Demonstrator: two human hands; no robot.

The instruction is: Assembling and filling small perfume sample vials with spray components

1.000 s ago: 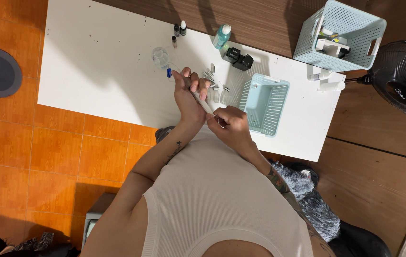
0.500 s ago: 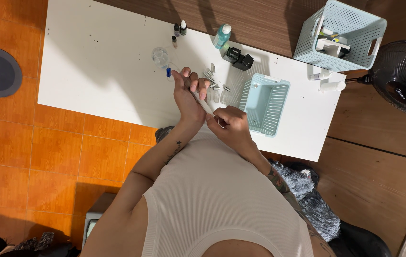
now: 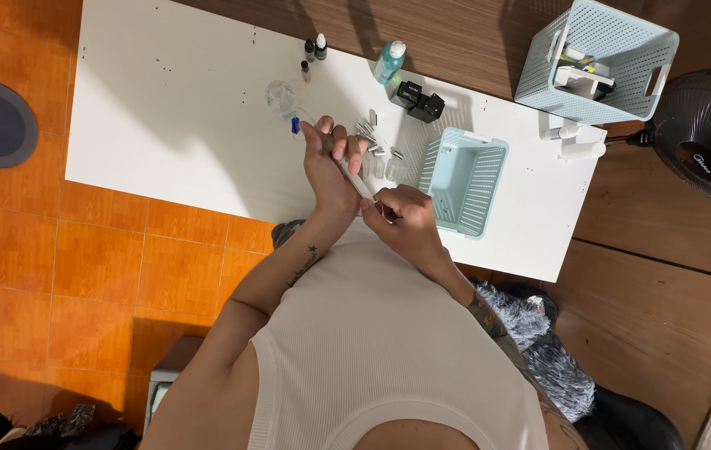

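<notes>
My left hand [image 3: 328,171] is curled around the upper part of a thin white tube-like syringe [image 3: 354,178] above the white table [image 3: 172,117]. My right hand [image 3: 401,218] grips the lower end of the same tube near the table's front edge. What sits at the tube's tip inside my left fist is hidden. Several small clear vials [image 3: 374,143] lie scattered just beyond my left hand. A clear round container [image 3: 281,97] with a blue-capped piece [image 3: 295,126] beside it stands to the left of that hand.
A light blue slotted basket [image 3: 462,179] sits right of my hands; a second, larger one [image 3: 595,60] stands on the far right. A teal bottle [image 3: 389,61], small dropper bottles [image 3: 314,50] and a black device [image 3: 419,100] line the back edge. A black fan [image 3: 705,137] stands at right.
</notes>
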